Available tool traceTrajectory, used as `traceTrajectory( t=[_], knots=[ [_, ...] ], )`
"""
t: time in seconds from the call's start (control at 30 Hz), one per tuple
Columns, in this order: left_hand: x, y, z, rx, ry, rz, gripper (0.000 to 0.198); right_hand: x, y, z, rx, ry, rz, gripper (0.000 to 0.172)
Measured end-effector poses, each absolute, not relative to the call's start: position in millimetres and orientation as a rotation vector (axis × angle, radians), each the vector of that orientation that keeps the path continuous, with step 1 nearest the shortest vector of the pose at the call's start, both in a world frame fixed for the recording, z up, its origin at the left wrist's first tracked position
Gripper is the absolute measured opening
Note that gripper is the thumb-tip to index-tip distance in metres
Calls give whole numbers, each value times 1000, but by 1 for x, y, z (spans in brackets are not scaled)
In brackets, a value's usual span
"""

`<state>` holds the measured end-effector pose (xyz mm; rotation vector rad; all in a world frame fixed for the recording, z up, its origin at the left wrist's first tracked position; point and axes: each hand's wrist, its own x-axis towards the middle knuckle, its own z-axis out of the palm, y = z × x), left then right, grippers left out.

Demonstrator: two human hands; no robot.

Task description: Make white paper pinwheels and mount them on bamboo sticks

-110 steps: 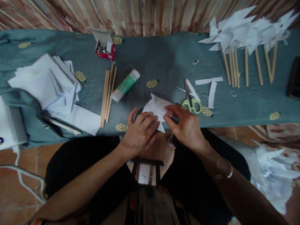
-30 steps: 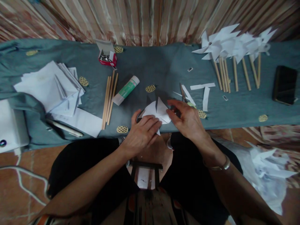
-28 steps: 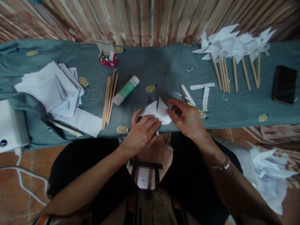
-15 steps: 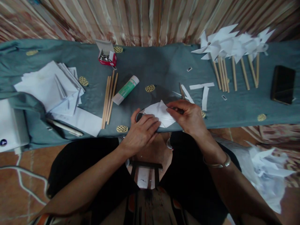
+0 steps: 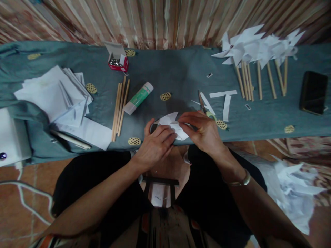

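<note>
A small white piece of paper [image 5: 170, 119], partly folded with its corners raised, lies at the table's front edge. My left hand [image 5: 157, 147] holds its left side, fingers closed over it and thumb behind. A dark edge beside that thumb is too hidden to name. My right hand [image 5: 203, 132] pinches a corner of the paper at its right side, fingertips and thumb together. Just beyond the right hand lie scissors [image 5: 211, 115] with a pale green handle, partly covered, and cut paper strips [image 5: 226, 107].
Left of the hands are a glue stick [image 5: 139, 98], wooden sticks [image 5: 119, 109], a red box [image 5: 118, 63] of small metal pieces, a paper stack [image 5: 51, 91] and a white pen [image 5: 71, 139]. Right are paper pinwheels [image 5: 258, 46] on sticks and a phone [image 5: 313, 92].
My right hand has shifted slightly left, bringing the pinched corner in over the paper's middle. The scissors' green handle now shows. My left hand stays in place.
</note>
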<state>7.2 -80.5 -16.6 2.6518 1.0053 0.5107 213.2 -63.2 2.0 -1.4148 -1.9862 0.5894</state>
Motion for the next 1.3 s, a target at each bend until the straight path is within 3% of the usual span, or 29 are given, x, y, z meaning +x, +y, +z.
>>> traceTrajectory(
  t=[0.47,0.63,0.83,1.03,1.3],
  knots=[
    [6,-78,-19,2665,1014,586,23,221,-63,4,-1672,-1750,670,19],
    [-1,-71,-20,2674,1053,591,23,223,-67,2,-1738,-1644,689,7],
    [-7,-65,-18,2656,1109,616,22,226,-78,3,-1714,-1742,818,11],
    [-7,-65,-17,2682,1109,592,23,233,-89,14,-1641,-1915,574,8],
    [-5,-66,-12,2643,1105,569,19,237,-106,5,-1362,-2263,597,31]
  ],
)
